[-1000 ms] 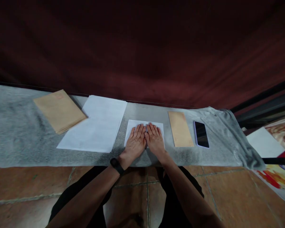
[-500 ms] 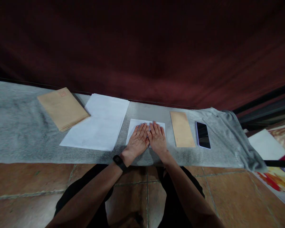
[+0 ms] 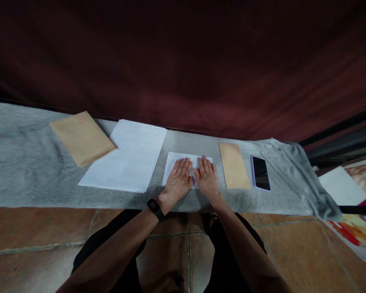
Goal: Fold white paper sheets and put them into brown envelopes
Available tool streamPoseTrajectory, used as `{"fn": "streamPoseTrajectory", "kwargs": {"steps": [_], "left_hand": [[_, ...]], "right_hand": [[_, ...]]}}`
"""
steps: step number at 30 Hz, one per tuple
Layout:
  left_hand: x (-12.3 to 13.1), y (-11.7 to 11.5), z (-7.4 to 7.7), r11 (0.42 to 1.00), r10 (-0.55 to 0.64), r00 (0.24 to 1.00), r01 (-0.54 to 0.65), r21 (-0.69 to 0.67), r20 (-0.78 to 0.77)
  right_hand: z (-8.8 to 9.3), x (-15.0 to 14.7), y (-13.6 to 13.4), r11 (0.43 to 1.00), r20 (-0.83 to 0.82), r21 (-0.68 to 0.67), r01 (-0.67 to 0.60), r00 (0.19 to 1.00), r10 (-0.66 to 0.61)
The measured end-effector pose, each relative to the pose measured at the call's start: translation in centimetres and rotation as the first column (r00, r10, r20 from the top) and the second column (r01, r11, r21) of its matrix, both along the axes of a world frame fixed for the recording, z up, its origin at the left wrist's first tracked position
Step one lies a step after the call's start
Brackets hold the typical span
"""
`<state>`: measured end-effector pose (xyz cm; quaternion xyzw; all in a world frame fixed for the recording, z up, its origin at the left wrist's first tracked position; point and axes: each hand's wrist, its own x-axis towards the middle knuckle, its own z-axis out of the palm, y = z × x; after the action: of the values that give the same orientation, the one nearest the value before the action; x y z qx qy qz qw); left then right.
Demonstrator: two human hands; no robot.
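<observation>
A small white sheet of paper (image 3: pixel 174 158), seemingly folded, lies on the grey cloth in front of me. Flat on its left half rests my left hand (image 3: pixel 179 176), fingers stretched out, with a black band on the wrist. My right hand (image 3: pixel 207 177) lies flat on the right half, its fingers also extended. A narrow gap separates the two hands. Much of the paper is hidden under the palms. Just right of my right hand is a single brown envelope (image 3: pixel 234 166). To the left lies a stack of larger white paper sheets (image 3: pixel 125 158).
A pile of brown envelopes (image 3: pixel 83 138) overlaps the white stack's left corner. A phone (image 3: pixel 261 173) lies right of the single envelope. Grey cloth (image 3: pixel 18 162) covers the narrow bench. Behind it hangs a dark red curtain (image 3: pixel 183 81). Tiled floor (image 3: pixel 24 232) shows below the front edge.
My right hand has slid to the right across the paper, opening a gap between the hands. The left hand stays almost in place. Both remain flat.
</observation>
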<state>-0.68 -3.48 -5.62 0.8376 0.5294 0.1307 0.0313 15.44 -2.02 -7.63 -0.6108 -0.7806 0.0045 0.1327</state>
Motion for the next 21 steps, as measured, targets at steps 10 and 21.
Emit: {"fn": "streamPoseTrajectory", "kwargs": {"steps": [10,21], "left_hand": [[-2.7,1.5,-0.6,0.985,0.166,0.986,-0.167,-0.044,-0.029],[-0.9,1.8,-0.1,0.972,0.235,0.972,-0.235,0.002,0.007]], "right_hand": [[-0.2,0.7,-0.3,0.994,0.002,0.030,0.108,0.994,-0.108],[1.4,-1.8,0.4,0.996,-0.148,-0.038,0.085,0.985,-0.089]]}}
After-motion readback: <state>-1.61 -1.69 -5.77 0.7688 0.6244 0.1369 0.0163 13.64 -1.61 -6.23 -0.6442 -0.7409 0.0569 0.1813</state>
